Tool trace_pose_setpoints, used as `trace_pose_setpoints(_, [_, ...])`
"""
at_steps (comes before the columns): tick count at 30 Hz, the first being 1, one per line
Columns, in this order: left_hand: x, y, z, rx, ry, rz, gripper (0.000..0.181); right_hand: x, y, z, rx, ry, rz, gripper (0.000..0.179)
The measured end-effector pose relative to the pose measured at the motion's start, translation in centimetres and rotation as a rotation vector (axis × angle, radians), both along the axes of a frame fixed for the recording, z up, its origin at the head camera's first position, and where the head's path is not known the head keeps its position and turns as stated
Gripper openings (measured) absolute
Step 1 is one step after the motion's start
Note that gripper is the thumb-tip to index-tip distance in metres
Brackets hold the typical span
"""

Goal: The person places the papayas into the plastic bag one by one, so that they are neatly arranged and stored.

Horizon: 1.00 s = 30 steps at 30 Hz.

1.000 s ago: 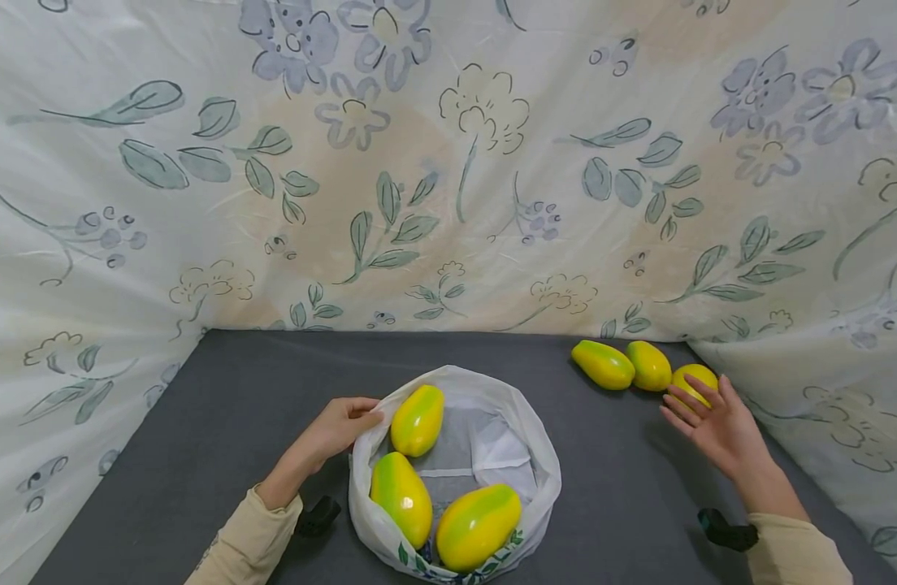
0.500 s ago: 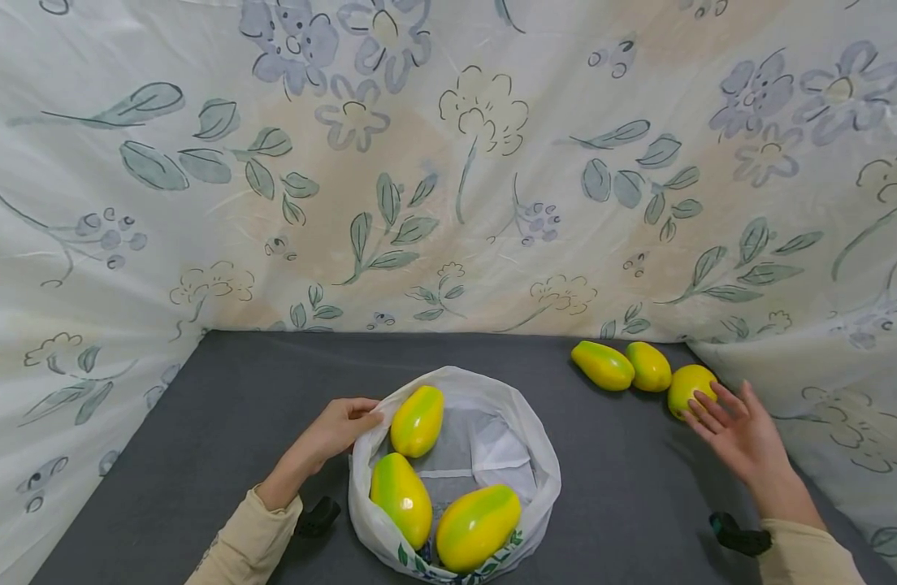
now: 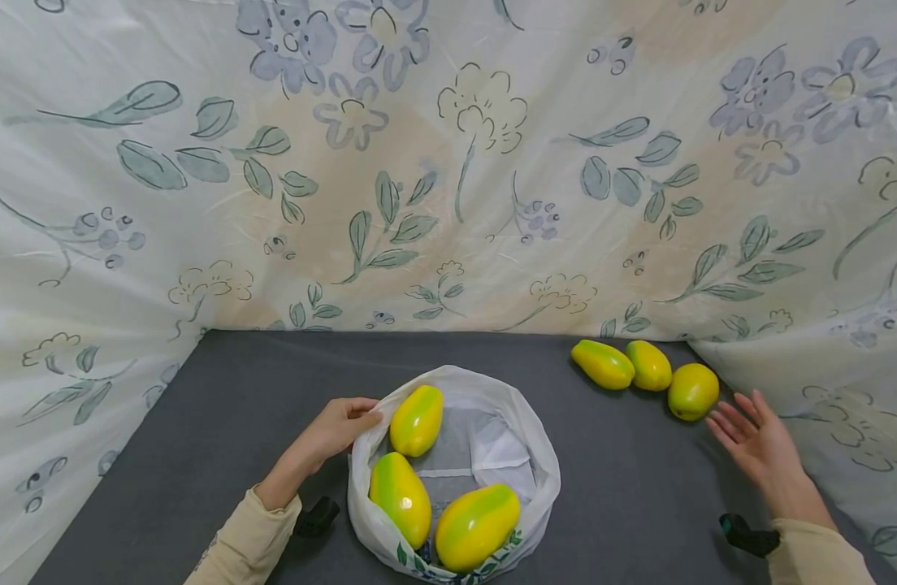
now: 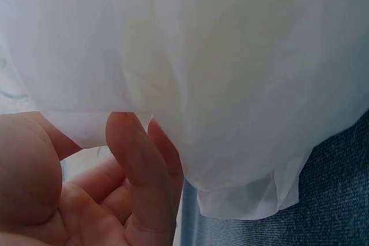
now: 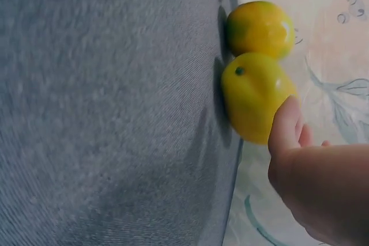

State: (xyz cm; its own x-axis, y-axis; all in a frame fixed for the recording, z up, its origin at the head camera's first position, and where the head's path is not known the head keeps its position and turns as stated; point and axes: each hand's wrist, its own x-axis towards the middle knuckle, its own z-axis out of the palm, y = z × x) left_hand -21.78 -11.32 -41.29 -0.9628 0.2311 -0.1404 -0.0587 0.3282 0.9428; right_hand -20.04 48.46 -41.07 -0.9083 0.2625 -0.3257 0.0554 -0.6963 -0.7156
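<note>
My left hand (image 3: 340, 424) pinches the left rim of a white cloth bag (image 3: 548, 479), thumb outside and fingers at the edge. Inside the bag lie three yellow-green papayas, one at the back left (image 3: 417, 421), one at the front left and one at the front right. The left wrist view shows the bag's pale side (image 4: 230, 84) above the curled fingers. My right hand (image 3: 766, 447) is open, palm turned up, just right of the nearest papaya (image 3: 693, 392) on the table, holding nothing. Two more papayas (image 3: 648, 366) lie beside that one in a row.
The dark grey table (image 3: 273, 390) runs back to a floral curtain (image 3: 448, 203), which also rises at both sides. The row of loose papayas sits near the back right corner, close to the curtain. Each wrist wears a black camera band (image 3: 747, 536).
My right hand has drawn back to the right and toward me, away from the nearest papaya, which is now in full view. My left hand and the bag stay put.
</note>
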Motion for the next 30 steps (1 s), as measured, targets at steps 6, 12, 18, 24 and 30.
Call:
trace_pose_setpoints(6, [0.0,0.1,0.0,-0.008,-0.003,0.005,0.036,-1.4,0.6,-0.4,0.163,-0.172,-0.117,0.066])
trace_pose_setpoints(12, [0.0,0.1,-0.1,-0.017,-0.005,0.002,0.036,-2.9,1.1,-1.2,0.274,-0.279,-0.201,0.082])
trace_pose_setpoints(18, [0.0,0.0,0.0,-0.020,0.001,0.006,0.036,-4.3,1.0,-1.5,0.352,-0.342,-0.193,0.096])
trace_pose_setpoints(24, [0.0,0.0,0.1,-0.021,0.001,0.010,0.035,-6.2,2.2,-3.2,0.559,-0.358,-0.096,0.095])
trace_pose_setpoints(30, [0.0,0.0,0.3,-0.020,-0.002,0.009,0.036,-8.4,4.1,-5.7,0.704,-0.370,-0.042,0.101])
